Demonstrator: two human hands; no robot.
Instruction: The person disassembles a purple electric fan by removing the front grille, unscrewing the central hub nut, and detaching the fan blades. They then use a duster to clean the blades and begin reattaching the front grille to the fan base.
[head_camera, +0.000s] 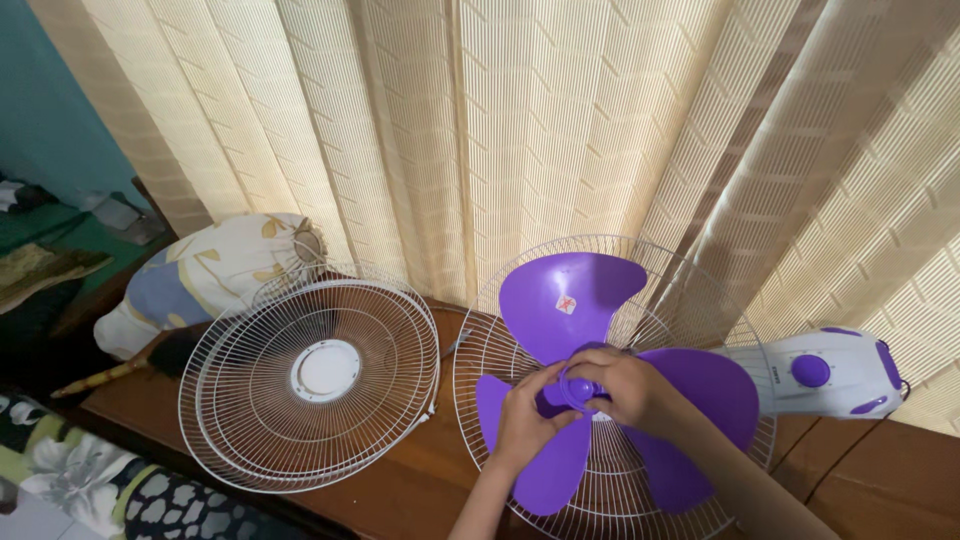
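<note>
While the left hand (527, 405) steadies the purple three-bladed plastic fan blade (610, 375) on the white wire rear guard (480, 370), the right hand (625, 385) pinches its purple hub cap (580, 385); grip firm, turn straight so it doesn't cross-thread.

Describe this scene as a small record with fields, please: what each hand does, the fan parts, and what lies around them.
left hand: grip on the hub of the purple three-blade plastic fan blade, from the lower left
right hand: fingers closed on the purple round cap at the hub
under the blade: white wire rear fan guard, lying flat
fan body: white and purple plastic, at the right
detached part: white wire front guard, at the left
surface: brown wooden table
behind: cream pleated curtain
</note>
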